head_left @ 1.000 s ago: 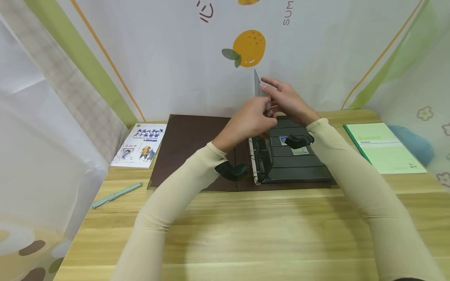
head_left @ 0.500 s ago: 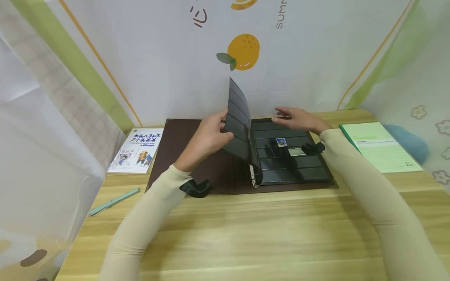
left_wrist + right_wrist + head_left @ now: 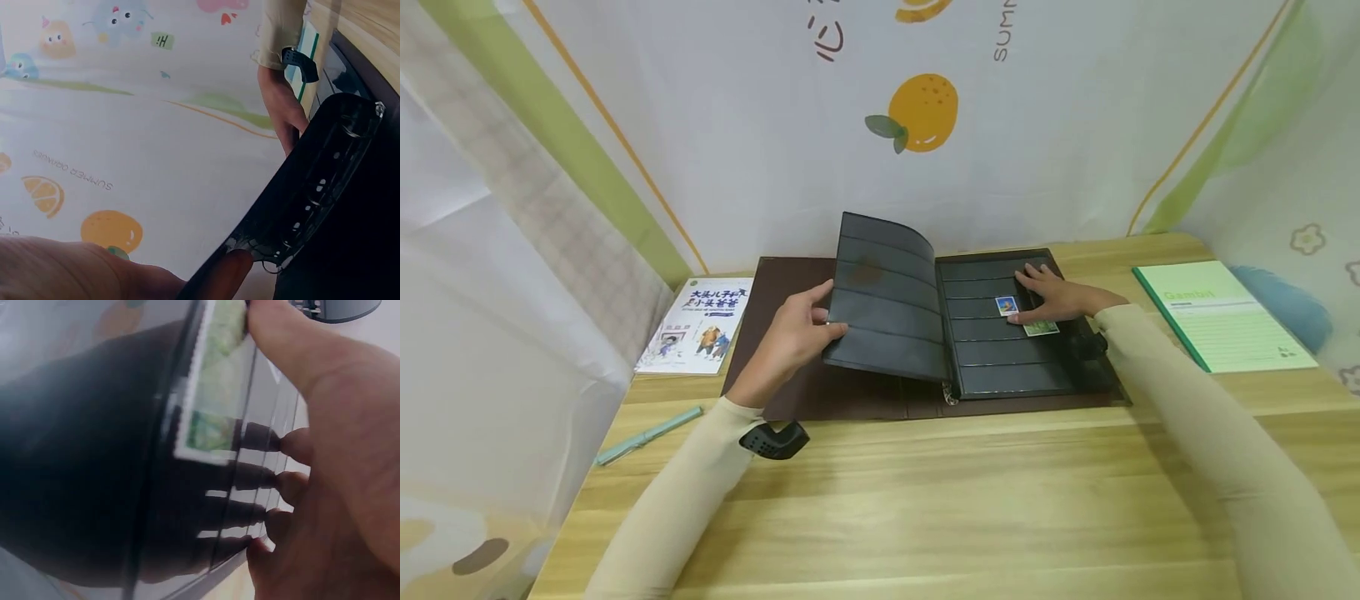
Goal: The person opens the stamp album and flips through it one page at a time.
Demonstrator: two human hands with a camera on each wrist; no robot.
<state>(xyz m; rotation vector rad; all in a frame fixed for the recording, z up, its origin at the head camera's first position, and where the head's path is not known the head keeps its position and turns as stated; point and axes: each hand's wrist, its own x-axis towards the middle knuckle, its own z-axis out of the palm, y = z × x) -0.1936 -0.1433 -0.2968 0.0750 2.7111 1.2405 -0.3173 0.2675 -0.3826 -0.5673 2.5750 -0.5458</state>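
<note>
The raised page [image 3: 887, 304] has swung farther left of the binder rings [image 3: 951, 396], pinched by the left hand [image 3: 796, 335]; right of them, the right hand [image 3: 1060, 298], fingers spread, now rests on the lower page [image 3: 1011, 379], more fully bared.

A green stamp [image 3: 215, 381] with a white perforated edge lies on a glossy black page [image 3: 81, 475], its upper end cut off. At the stamp's upper right side, the thumb [image 3: 284, 344] of the right hand [image 3: 337, 462] comes down just beside it. Four fingertips [image 3: 292, 487] meet the page to the right of the stamp, from level with its lower end to well below, and their dark reflections stretch back toward it. Thin lines run along the page on either side of the stamp.
</note>
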